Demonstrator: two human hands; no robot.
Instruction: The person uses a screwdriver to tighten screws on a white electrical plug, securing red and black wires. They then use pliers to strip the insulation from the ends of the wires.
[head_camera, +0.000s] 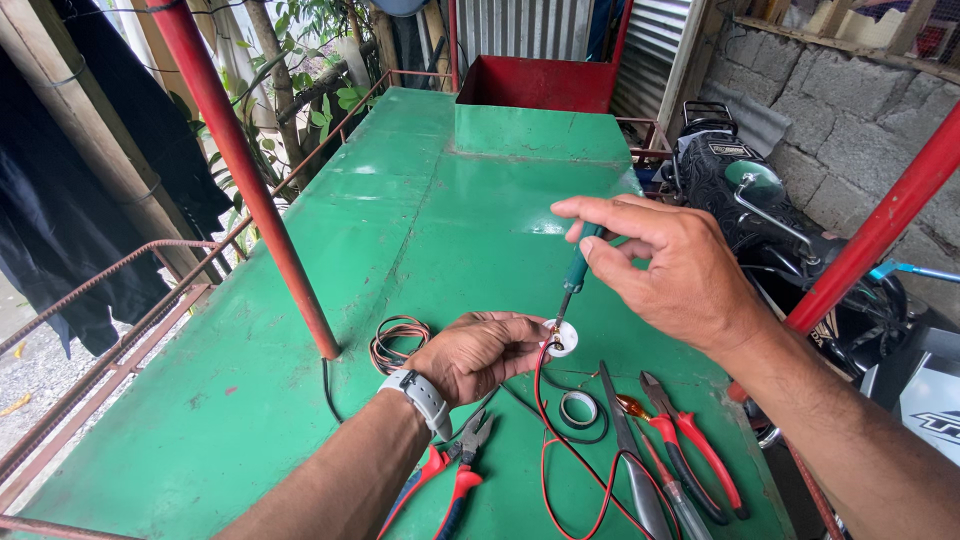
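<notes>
Here the left hand (478, 352) pinches a small white fitting (562, 339) while the right hand's (672, 270) fingertips twirl a green-handled screwdriver (575, 272) into it, which calls for steady downward pressure.

The left hand (478, 352) covers most of the small white round fitting (562, 338). The bottom edge cuts the red-handled pliers (450, 478) and thin red wire (570, 450).
</notes>
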